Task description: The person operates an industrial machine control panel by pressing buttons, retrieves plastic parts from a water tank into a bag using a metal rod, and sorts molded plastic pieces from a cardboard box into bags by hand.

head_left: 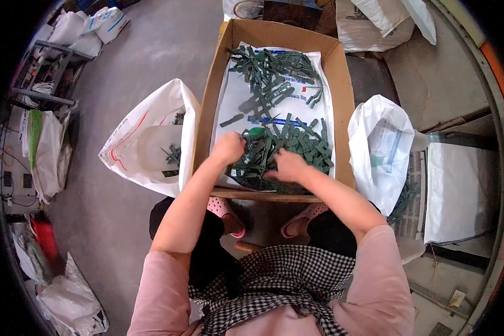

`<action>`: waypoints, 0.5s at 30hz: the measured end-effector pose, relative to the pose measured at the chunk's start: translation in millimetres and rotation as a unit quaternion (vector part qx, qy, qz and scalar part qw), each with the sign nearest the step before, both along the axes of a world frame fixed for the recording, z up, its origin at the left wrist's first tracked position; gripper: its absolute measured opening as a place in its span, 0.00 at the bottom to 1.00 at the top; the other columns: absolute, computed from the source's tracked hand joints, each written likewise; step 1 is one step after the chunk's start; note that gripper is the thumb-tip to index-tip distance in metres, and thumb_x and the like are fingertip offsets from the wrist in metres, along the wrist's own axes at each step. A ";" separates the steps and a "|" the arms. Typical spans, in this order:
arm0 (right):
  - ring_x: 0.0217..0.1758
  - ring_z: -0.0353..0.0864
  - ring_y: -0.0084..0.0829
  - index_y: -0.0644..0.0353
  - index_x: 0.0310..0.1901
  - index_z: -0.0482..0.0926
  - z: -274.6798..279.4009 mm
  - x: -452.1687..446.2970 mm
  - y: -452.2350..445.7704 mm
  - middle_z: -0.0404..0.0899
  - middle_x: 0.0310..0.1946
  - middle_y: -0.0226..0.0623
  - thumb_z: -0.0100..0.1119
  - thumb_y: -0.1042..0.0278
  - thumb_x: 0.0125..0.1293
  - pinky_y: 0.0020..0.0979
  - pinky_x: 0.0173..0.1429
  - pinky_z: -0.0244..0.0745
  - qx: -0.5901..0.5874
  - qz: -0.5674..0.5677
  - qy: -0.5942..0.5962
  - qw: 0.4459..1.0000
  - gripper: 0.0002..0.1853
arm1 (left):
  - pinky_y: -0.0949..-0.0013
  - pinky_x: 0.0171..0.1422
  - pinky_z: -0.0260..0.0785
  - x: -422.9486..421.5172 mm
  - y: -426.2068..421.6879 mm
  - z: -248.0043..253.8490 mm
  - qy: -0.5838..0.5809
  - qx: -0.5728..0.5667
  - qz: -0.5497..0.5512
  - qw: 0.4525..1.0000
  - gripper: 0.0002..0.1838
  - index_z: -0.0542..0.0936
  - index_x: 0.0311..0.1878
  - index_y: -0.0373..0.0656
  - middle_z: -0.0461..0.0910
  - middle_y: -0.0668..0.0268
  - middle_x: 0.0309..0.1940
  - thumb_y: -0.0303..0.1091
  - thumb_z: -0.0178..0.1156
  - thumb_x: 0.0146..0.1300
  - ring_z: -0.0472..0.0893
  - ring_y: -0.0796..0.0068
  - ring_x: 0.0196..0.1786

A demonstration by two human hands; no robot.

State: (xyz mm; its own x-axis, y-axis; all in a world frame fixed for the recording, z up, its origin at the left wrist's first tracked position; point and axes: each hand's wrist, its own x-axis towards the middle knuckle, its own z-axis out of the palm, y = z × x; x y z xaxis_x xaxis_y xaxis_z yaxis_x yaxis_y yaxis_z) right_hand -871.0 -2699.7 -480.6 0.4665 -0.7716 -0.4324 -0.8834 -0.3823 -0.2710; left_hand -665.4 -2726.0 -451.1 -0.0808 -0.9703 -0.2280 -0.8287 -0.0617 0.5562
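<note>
A cardboard box point(344, 112) lined with a white printed sheet point(229, 101) stands in front of me. Many flat dark green pieces point(305, 143) are heaped in its near half, and another pile point(269, 67) lies in the far half. My left hand point(229, 148) is at the left side of the near heap, its fingertips bent down among the pieces beside a brighter green item point(255, 133). My right hand point(289, 167) rests over the middle of the same heap, fingers pointing left and thumb apart. Whatever either hand holds is too small or hidden to make out.
Left of the box an open white sack point(123, 140) holds some green pieces. Another white sack point(378, 151) hangs at the right, near a pale crate point(414, 196) and a white-covered block point(456, 190). A metal rack point(45, 98) and sacks point(70, 297) line the left.
</note>
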 end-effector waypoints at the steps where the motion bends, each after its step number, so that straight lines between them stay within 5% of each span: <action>1: 0.53 0.71 0.47 0.66 0.47 0.74 -0.3 2.0 6.7 0.71 0.47 0.48 0.58 0.39 0.53 0.43 0.53 0.69 -0.001 0.068 0.012 0.998 0.34 | 0.54 0.44 0.69 -6.2 2.7 0.5 -0.033 0.024 -0.025 0.999 0.13 0.79 0.33 0.35 0.78 0.45 0.29 0.38 0.54 0.58 0.78 0.47 0.39; 7: 0.50 0.73 0.49 0.63 0.45 0.71 -19.8 7.9 5.8 0.73 0.45 0.49 0.50 0.56 0.63 0.46 0.46 0.69 -0.085 0.135 0.015 0.987 0.18 | 0.54 0.40 0.70 -16.7 8.7 45.3 0.002 -0.059 -0.007 0.998 0.11 0.79 0.35 0.39 0.77 0.47 0.27 0.37 0.57 0.56 0.78 0.48 0.34; 9: 0.41 0.76 0.51 0.64 0.42 0.69 -8.9 -3.9 -12.7 0.76 0.38 0.50 0.45 0.62 0.66 0.47 0.43 0.70 0.042 -0.108 -0.229 0.967 0.12 | 0.57 0.37 0.70 -8.6 7.7 57.8 0.056 -0.142 -0.051 0.987 0.09 0.79 0.35 0.39 0.77 0.50 0.22 0.33 0.58 0.54 0.78 0.50 0.30; 10: 0.31 0.79 0.45 0.65 0.41 0.67 -33.0 -13.5 -27.8 0.78 0.32 0.48 0.41 0.64 0.67 0.43 0.37 0.72 0.115 -0.167 -0.339 0.919 0.11 | 0.60 0.36 0.70 -5.5 11.4 70.8 0.040 -0.113 -0.115 0.986 0.12 0.77 0.41 0.42 0.78 0.52 0.26 0.33 0.60 0.53 0.78 0.54 0.30; 11: 0.29 0.79 0.34 0.63 0.40 0.67 21.3 -12.0 -26.2 0.78 0.30 0.42 0.39 0.65 0.69 0.35 0.34 0.73 0.305 -0.288 -0.410 0.810 0.10 | 0.60 0.36 0.70 -7.7 14.2 71.3 0.041 -0.116 -0.116 0.986 0.12 0.77 0.41 0.42 0.78 0.52 0.26 0.33 0.60 0.53 0.78 0.54 0.30; 13: 0.28 0.74 0.26 0.63 0.41 0.65 36.3 -22.2 -31.0 0.75 0.32 0.37 0.37 0.66 0.70 0.27 0.30 0.72 0.268 -0.222 -0.418 0.839 0.10 | 0.61 0.35 0.71 -15.1 20.6 67.7 0.074 -0.205 -0.185 0.958 0.18 0.74 0.48 0.46 0.78 0.55 0.34 0.36 0.61 0.53 0.79 0.55 0.32; 15: 0.31 0.77 0.29 0.64 0.43 0.65 38.2 -22.8 -32.2 0.75 0.34 0.40 0.41 0.63 0.69 0.29 0.35 0.72 0.270 -0.195 -0.402 0.853 0.11 | 0.59 0.35 0.71 -25.6 23.9 54.9 0.087 -0.218 -0.187 0.954 0.19 0.71 0.51 0.48 0.77 0.57 0.38 0.38 0.60 0.56 0.78 0.53 0.33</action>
